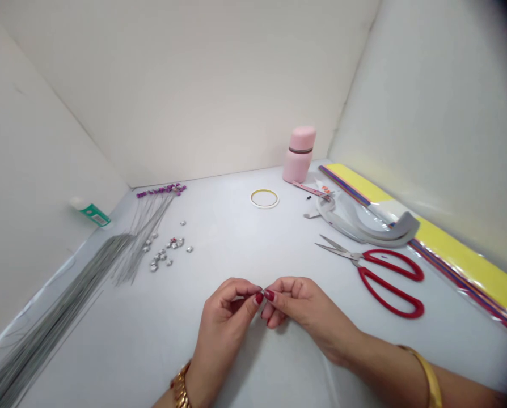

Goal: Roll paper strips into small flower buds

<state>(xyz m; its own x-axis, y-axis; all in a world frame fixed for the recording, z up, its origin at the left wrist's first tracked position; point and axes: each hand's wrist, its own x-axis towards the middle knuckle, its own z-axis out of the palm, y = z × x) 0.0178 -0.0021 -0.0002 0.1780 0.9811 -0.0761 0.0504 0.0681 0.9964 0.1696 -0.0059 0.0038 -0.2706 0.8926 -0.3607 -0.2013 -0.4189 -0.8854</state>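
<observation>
A: Hands, state?
B: Both are seen low centre. Left hand (224, 317) and right hand (299, 310) are set tip to tip. Thumb + index of each are pinched shut on a tiny piece (262, 292), w/ the other fingers curled in. The piece is held just over the table (236, 243), between the two sets of fingertips. It's too small to be ID'd.
A: Wrists?
B: A gold bracelet (180, 389) is worn on the L wrist and a gold bangle (429, 377) on the R forearm.
A: What's around the fingers?
B: Nothing but the piece is touched. Red-handled scissors (379, 273) are laid near, to the R of the fingers, blades slightly parted and pointed left. Beyond those, curved grey strips (375, 229) are seen. A clear pack of yellow sheets (453, 252) is set along the R wall, well apart from the fingers. Straight ahead of the fingers, well apart, a tape ring (264, 198) is laid flat. A pink bottle (299, 154) is stood upright further back, ahead + right. Ahead + left of the fingers, small silver gems (168, 252) are scattered. Purple-tipped wires (162, 190) are fanned out behind them. A big bundle of silver wires (62, 306) is laid far L of the fingers. A green-label tube (90, 211) is seen by the L wall, farthest off.
</observation>
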